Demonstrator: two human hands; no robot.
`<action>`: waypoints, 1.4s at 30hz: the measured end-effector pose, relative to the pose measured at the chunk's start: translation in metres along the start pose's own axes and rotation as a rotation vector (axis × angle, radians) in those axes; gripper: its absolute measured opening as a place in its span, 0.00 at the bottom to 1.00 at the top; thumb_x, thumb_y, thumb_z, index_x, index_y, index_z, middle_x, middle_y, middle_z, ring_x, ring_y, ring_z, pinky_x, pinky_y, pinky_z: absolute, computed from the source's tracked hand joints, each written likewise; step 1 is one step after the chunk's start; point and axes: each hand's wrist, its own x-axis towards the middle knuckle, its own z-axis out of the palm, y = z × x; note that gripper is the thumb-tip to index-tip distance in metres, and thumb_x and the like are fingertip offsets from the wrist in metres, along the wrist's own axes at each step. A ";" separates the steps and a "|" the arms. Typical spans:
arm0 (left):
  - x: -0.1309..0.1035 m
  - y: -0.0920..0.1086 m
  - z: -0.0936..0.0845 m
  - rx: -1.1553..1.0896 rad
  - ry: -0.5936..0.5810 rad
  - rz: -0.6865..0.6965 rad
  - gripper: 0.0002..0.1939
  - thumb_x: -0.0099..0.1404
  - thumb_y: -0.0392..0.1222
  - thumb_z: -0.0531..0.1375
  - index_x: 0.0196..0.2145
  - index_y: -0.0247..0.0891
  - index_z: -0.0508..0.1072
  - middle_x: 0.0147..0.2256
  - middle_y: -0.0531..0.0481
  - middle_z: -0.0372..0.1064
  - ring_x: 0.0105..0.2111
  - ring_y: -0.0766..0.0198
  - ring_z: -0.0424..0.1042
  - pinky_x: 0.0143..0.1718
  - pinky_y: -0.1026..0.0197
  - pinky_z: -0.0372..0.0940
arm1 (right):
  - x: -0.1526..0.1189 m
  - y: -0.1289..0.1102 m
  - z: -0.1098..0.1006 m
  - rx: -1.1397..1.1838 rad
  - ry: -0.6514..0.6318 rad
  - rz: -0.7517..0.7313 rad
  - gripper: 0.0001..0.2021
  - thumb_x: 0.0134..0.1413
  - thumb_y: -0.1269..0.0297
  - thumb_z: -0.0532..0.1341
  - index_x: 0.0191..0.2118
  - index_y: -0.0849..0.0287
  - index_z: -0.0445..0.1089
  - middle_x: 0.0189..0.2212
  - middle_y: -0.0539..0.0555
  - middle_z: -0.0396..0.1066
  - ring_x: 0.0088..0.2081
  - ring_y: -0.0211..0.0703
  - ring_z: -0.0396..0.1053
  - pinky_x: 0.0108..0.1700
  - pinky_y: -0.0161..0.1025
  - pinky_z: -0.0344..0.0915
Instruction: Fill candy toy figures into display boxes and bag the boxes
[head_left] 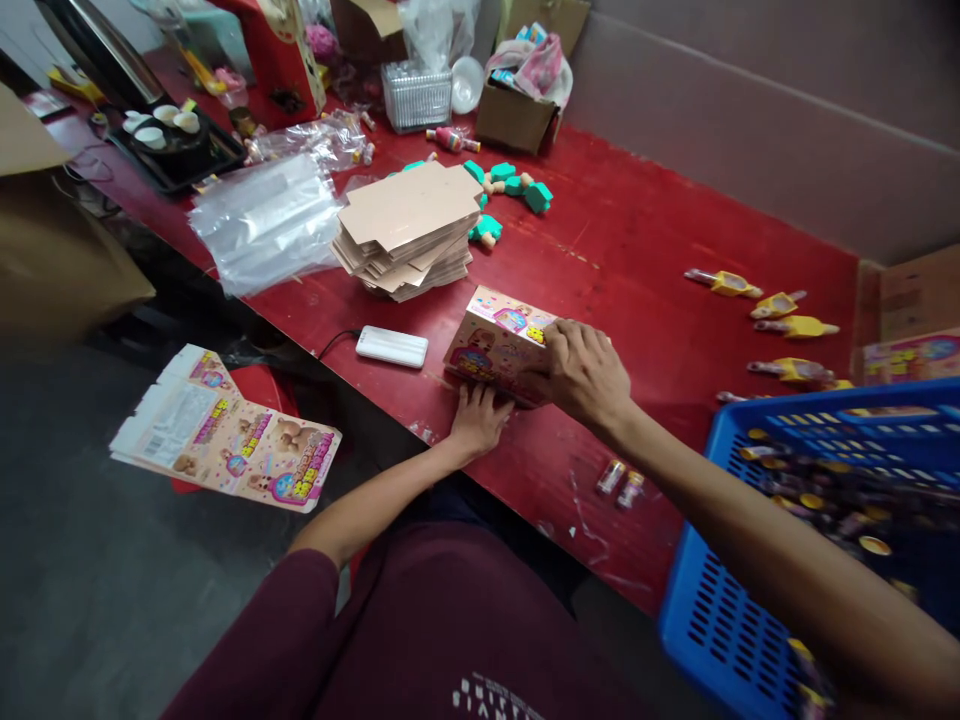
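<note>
A printed pink-and-tan cardboard box [491,340] sits on the red table near its front edge. My right hand [586,375] grips the box's right end, fingers over the top and thumb along the near side. My left hand [480,418] lies at the foot of the box's near side, its fingers stretched out; the tips meet the lower edge, and whether they reach under it I cannot tell. Behind the box is a stack of flat cardboard blanks [412,215]. To its left lies a white power bank [391,347] with a black cable.
A blue basket [686,600] of small yellow-capped tubes stands at the right. Yellow candy-like pieces [799,327] lie behind it. Two small tubes [611,477] are near the front edge. Printed flat cartons [225,430] rest on a red stool, and clear plastic bags [270,220] lie back left.
</note>
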 end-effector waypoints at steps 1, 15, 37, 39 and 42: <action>0.001 0.000 0.000 -0.001 -0.014 0.004 0.21 0.69 0.44 0.53 0.59 0.49 0.68 0.57 0.38 0.61 0.58 0.43 0.56 0.60 0.31 0.49 | 0.001 0.001 0.001 0.011 -0.011 0.006 0.21 0.62 0.58 0.54 0.53 0.70 0.63 0.49 0.71 0.67 0.49 0.59 0.63 0.49 0.50 0.59; 0.008 -0.026 0.020 -0.468 0.622 -0.500 0.22 0.68 0.44 0.53 0.57 0.33 0.63 0.54 0.31 0.63 0.57 0.46 0.62 0.60 0.40 0.55 | -0.012 -0.008 0.012 0.148 -0.078 0.091 0.24 0.60 0.63 0.54 0.59 0.70 0.59 0.58 0.74 0.61 0.59 0.66 0.56 0.56 0.59 0.56; 0.032 -0.041 0.020 -0.477 0.546 -0.594 0.36 0.61 0.42 0.54 0.65 0.30 0.53 0.59 0.32 0.63 0.57 0.44 0.62 0.61 0.41 0.51 | -0.017 -0.019 0.009 0.091 -0.180 0.080 0.34 0.61 0.69 0.52 0.70 0.61 0.40 0.68 0.69 0.43 0.67 0.69 0.40 0.61 0.65 0.49; 0.034 -0.039 0.019 -0.466 0.547 -0.598 0.36 0.62 0.43 0.53 0.66 0.32 0.51 0.59 0.33 0.62 0.57 0.44 0.61 0.61 0.40 0.50 | -0.018 -0.026 0.014 0.106 -0.156 0.127 0.37 0.59 0.71 0.53 0.71 0.61 0.35 0.68 0.69 0.42 0.68 0.70 0.38 0.61 0.68 0.47; 0.032 -0.034 0.015 -0.455 0.494 -0.611 0.36 0.63 0.42 0.53 0.67 0.33 0.49 0.58 0.34 0.63 0.57 0.44 0.61 0.60 0.38 0.51 | -0.015 -0.033 0.013 0.135 -0.114 0.140 0.38 0.58 0.69 0.55 0.70 0.66 0.38 0.67 0.72 0.44 0.67 0.73 0.38 0.60 0.68 0.47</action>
